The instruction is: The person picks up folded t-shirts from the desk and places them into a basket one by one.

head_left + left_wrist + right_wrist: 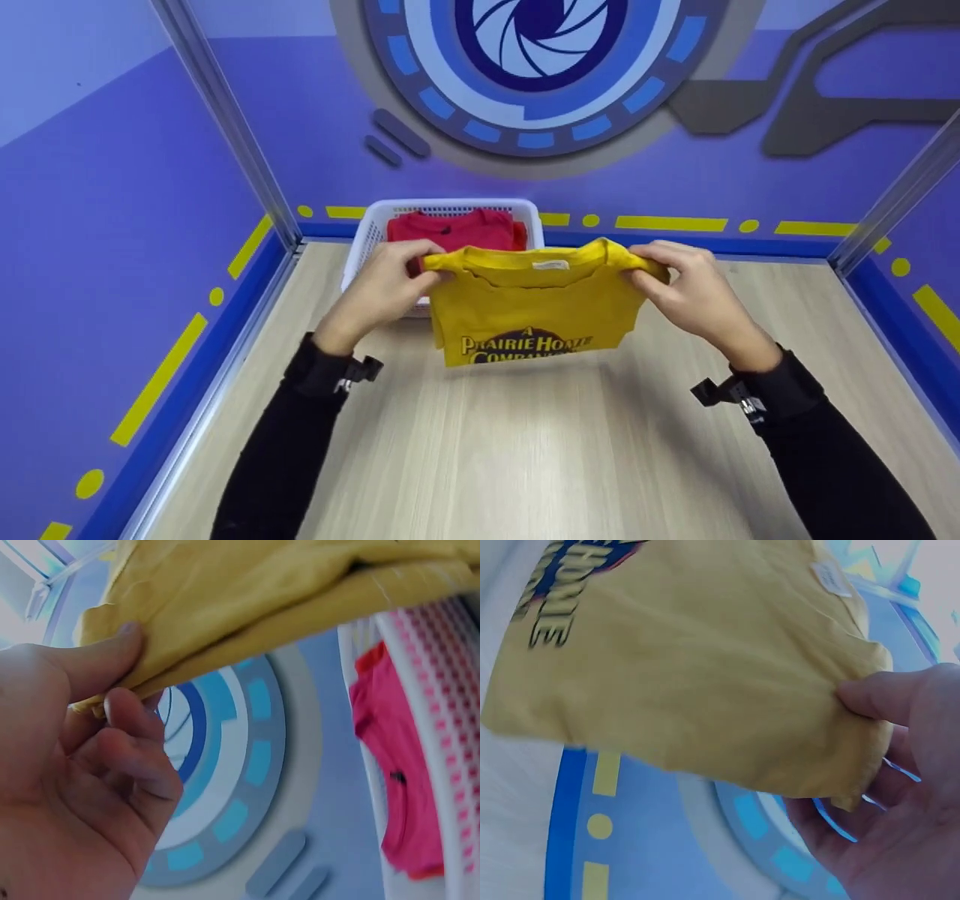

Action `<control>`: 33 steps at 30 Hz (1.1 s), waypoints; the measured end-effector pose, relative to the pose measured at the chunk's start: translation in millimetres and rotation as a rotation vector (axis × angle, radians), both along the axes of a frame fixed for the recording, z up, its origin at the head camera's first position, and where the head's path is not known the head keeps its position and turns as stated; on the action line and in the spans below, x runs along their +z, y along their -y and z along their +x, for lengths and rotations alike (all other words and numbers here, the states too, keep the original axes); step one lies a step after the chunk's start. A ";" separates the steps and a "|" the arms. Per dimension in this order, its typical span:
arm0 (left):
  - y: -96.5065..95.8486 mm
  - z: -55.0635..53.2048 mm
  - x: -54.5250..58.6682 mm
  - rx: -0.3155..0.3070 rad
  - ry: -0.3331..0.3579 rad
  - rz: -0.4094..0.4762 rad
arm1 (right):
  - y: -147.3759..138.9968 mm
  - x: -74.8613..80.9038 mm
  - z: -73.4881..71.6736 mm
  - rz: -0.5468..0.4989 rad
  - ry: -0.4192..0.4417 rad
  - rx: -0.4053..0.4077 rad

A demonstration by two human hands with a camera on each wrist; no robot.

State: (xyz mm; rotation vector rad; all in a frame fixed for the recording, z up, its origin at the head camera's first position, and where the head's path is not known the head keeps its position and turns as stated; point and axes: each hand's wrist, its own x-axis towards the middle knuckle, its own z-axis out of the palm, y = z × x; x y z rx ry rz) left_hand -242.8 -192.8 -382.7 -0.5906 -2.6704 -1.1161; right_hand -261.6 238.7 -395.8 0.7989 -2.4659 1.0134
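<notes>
A folded yellow T-shirt [532, 300] with dark printed lettering and a white neck label hangs between my two hands. My left hand [386, 281] pinches its left shoulder corner, thumb in front, as the left wrist view also shows. On the other side my right hand [690, 289] pinches the right shoulder corner between thumb and fingers. The shirt's lower edge hangs above the wooden table [510, 457]. Behind the left hand and the shirt is a white plastic basket [352, 251], partly covered by them. Inside it lies a folded red T-shirt [457, 231].
The basket stands at the back of the table, close to the blue back wall [660, 191]. Side walls with metal corner posts [232, 127] bound the table at left and right. Bare wood shows in front of the shirt.
</notes>
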 end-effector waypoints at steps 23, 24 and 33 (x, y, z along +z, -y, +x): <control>76.7 -64.6 31.3 0.290 0.005 0.037 | 102.6 36.2 -92.4 0.135 0.290 0.079; 77.7 -69.4 31.3 0.312 0.008 0.035 | 105.2 36.0 -96.9 0.140 0.303 0.073; 76.1 -103.0 24.3 0.393 0.116 -0.047 | 120.8 27.9 -131.1 0.185 0.348 0.015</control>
